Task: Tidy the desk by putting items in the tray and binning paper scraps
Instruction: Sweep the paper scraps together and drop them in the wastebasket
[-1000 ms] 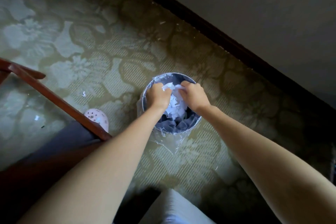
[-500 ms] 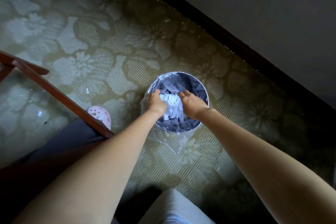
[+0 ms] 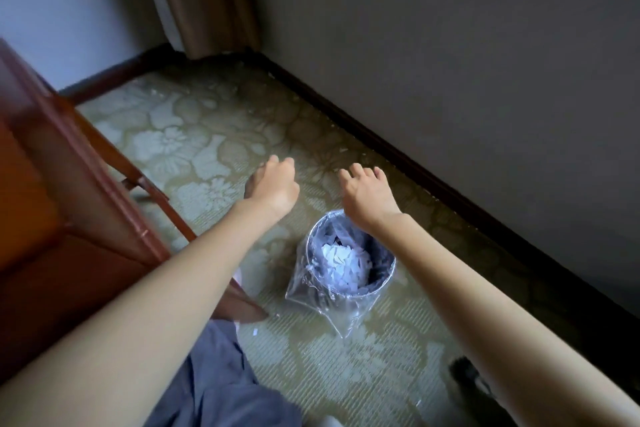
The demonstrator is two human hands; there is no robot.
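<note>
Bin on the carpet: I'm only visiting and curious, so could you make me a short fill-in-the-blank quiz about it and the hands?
1. The bin is lined with a clear ___ bag.
2. The paper scraps lie ___ the bin.
3. The scraps are ___ in colour.
4. The left hand and the right hand hold ___.
Missing words: plastic; inside; white; nothing.

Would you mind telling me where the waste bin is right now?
In the head view the waste bin stands on the patterned carpet at lower centre, just below the right hand, with white paper scraps inside.
</note>
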